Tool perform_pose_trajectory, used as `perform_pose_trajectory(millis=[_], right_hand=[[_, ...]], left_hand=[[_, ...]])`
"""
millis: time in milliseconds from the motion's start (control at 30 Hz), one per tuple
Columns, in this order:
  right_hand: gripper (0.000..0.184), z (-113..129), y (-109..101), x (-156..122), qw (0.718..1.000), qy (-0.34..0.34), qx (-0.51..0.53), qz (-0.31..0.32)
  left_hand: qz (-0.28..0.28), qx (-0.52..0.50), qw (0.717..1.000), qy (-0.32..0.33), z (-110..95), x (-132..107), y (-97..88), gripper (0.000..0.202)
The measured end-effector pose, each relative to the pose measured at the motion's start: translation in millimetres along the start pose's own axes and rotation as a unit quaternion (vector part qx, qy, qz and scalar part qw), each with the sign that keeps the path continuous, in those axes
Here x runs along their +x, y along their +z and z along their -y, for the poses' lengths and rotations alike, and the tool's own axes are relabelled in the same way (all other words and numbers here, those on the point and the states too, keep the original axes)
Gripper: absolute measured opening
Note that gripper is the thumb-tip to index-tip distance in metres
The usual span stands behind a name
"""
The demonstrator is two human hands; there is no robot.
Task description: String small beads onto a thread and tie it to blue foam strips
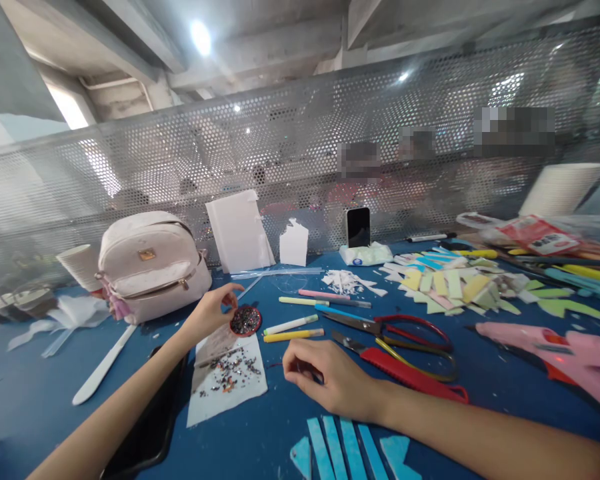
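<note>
My left hand (216,310) is at the left rim of a small round red dish (246,322) filled with dark glittery bits. Its fingers curl together, and whatever they pinch is too small to make out. Under and in front of the dish lies a white paper sheet (253,393) scattered with dark, silvery and orange flecks. My right hand (330,377) rests on the table with thumb and fingers closed; a thin dark reddish thread (275,365) sticks out beside the fingertips. Several pens, including a yellow marker (294,335), lie just beyond it.
Red-handled scissors (415,333), a red box cutter (395,370) and a pink glue gun (545,347) lie right. Blue strips (350,447) are in front, a black phone (155,413) under my left forearm. A pale backpack (153,267), paper scraps (450,283) and a propped phone (358,227) stand behind.
</note>
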State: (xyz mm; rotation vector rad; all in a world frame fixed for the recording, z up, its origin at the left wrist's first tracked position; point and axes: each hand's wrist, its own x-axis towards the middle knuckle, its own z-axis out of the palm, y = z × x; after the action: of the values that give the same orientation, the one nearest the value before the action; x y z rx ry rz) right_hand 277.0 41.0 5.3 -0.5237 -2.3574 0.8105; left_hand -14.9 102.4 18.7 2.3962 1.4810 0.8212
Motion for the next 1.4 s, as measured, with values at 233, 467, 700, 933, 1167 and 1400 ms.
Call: perform_pose_trajectory(millis=[233,467,700,933,1167,1400], right_hand=[[0.006,2,0,1,1.0,-0.004,-0.001,-0.005],[0.005,1,1,0,1.0,0.0,0.0,-0.006],[0.004,0,1,0,1.0,-0.002,-0.003,-0.001],[0.004,1,1,1,1.0,-0.004,-0.001,-0.006],[0.004,0,1,1,1.0,-0.008,-0.007,-0.005],[0.004,-1,1,0,1.0,-0.003,0.001,-0.006]], left_hand=[[-0.003,-0.022,1.0,-0.02,6,-1,-2.8,0.039],[0.027,0.033,0.999,-0.019,-3,-3,-7.9,0.041],[0.052,0.099,0.994,-0.014,0,-5,-6.1,0.052],[0.078,0.131,0.988,-0.006,1,0,-2.0,0.055],[0.079,0.137,0.987,-0.019,1,1,0.2,0.054],[0.051,0.086,0.994,-0.038,-5,-4,-7.9,0.05]])
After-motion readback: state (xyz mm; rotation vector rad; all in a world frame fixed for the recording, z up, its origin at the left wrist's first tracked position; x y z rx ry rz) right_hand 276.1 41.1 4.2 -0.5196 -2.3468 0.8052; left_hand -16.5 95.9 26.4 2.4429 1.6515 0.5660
